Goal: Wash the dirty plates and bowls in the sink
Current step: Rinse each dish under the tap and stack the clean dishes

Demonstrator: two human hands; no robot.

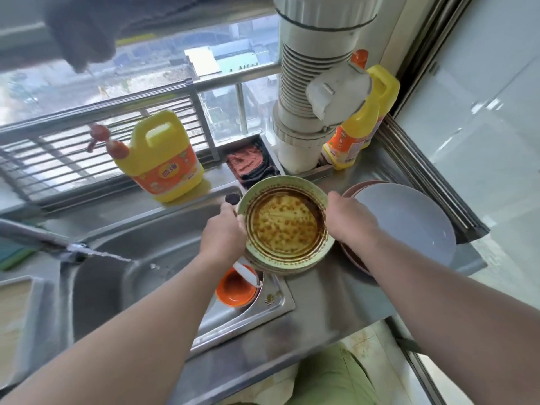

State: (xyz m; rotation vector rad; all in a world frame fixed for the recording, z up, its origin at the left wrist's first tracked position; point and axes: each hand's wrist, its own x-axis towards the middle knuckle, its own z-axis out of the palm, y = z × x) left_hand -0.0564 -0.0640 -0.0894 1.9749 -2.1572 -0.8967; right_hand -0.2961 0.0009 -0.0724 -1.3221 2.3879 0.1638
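Note:
A dirty green plate (285, 226), smeared with brown sauce, tops a short stack of plates at the sink's right edge. My left hand (223, 233) grips its left rim and my right hand (349, 220) grips its right rim. Below the stack an orange bowl (235, 287) with a white spoon sits in the sink (140, 252). To the right, a clean grey plate (409, 220) lies on a pinkish plate on the steel counter. Water runs from the faucet (70, 252) into the sink.
A yellow detergent jug (163, 159) with a red pump stands behind the sink. Two more yellow bottles (362, 124) stand by a white drain pipe (315, 83). A cloth (248, 165) lies in a recess. A metal rack (87, 135) lines the window.

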